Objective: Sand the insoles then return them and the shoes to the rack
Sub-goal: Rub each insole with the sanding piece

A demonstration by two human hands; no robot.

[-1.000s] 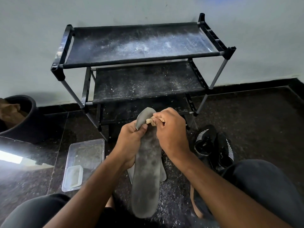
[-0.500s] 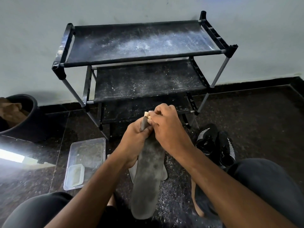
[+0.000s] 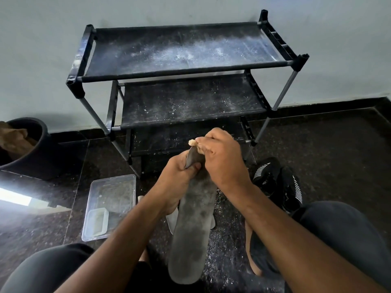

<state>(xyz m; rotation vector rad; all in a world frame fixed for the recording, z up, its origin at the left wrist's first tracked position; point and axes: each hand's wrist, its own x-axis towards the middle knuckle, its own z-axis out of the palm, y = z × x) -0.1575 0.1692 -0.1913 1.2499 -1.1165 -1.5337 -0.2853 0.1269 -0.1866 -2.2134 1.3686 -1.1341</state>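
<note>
Since a second ago we have folded the far tip of the insole over, so the broad rounded end that stood above our thumb now shows only as a narrow curled edge, and both hands sit a little further up toward the rack. Our floor (image 3: 338, 149) is dark polished stone, with open room to the right of the rack and between the tub and the rack's left legs. Against the pale wall stands the black three-tier rack (image 3: 186, 66), its dusty shelves bare and its front rails facing us. A black tub (image 3: 31, 157) sits at the left edge of view, well apart from our hands. Just beside our left forearm lies a clear plastic tray (image 3: 112, 199) with a smaller container in its near corner. The black shoes (image 3: 279, 182) lie together on the floor right of our hands, near our right knee. Our grey insole (image 3: 190, 233) runs lengthwise away from us, heel end low between our knees and toe end pointing up at the rack. Our left hand (image 3: 175, 182) grips the insole near its upper end, thumb across the front. Our right hand (image 3: 224, 159) pinches a small tan scrap of sandpaper (image 3: 193, 142) against the curled tip.
</note>
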